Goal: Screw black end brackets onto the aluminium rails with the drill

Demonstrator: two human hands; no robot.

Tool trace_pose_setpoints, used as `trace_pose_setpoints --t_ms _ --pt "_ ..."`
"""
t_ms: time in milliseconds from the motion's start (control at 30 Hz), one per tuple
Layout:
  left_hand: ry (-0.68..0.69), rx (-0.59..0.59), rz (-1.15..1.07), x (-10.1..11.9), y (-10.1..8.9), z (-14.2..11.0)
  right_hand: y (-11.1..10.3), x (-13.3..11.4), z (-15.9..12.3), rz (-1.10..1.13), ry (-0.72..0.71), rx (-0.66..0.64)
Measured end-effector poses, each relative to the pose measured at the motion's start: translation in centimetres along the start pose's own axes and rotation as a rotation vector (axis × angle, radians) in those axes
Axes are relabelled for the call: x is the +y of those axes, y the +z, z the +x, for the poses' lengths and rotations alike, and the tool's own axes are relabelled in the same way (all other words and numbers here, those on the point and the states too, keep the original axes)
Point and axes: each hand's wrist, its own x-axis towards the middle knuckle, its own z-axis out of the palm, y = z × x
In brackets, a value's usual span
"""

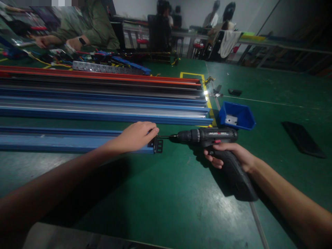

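A black cordless drill (218, 135) lies level in my right hand (233, 154), whose fingers wrap the handle near the red switch. Its long bit (166, 137) points left and meets the end of the nearest blue metal profile (64, 140). At that end sits a black slotted bracket (159, 146). My left hand (140, 135) is closed over the profile's end, thumb and fingers pressed by the bracket. Whatever screw lies at the bit's tip is too small to make out.
More blue, black and orange profiles (103, 111) lie parallel behind. A blue bin (237, 116) holding a metal plate stands behind the drill. A dark flat object (303, 139) lies at right. Across the green table, a person in a green sleeve (100, 26) works beside wires.
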Motion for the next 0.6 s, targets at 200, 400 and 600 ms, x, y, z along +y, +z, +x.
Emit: trace_pose_setpoints --t_ms 200,400,600 --pt "-0.003 -0.004 -0.001 0.05 0.06 0.09 -0.36 0.08 0.12 -0.023 0.003 -0.005" --pt "-0.010 -0.008 -0.007 0.06 0.04 0.04 -0.49 0.04 0.10 -0.033 0.006 -0.030" --pt "-0.006 -0.015 0.005 0.10 -0.02 0.05 -0.67 0.06 0.01 -0.057 -0.017 -0.051"
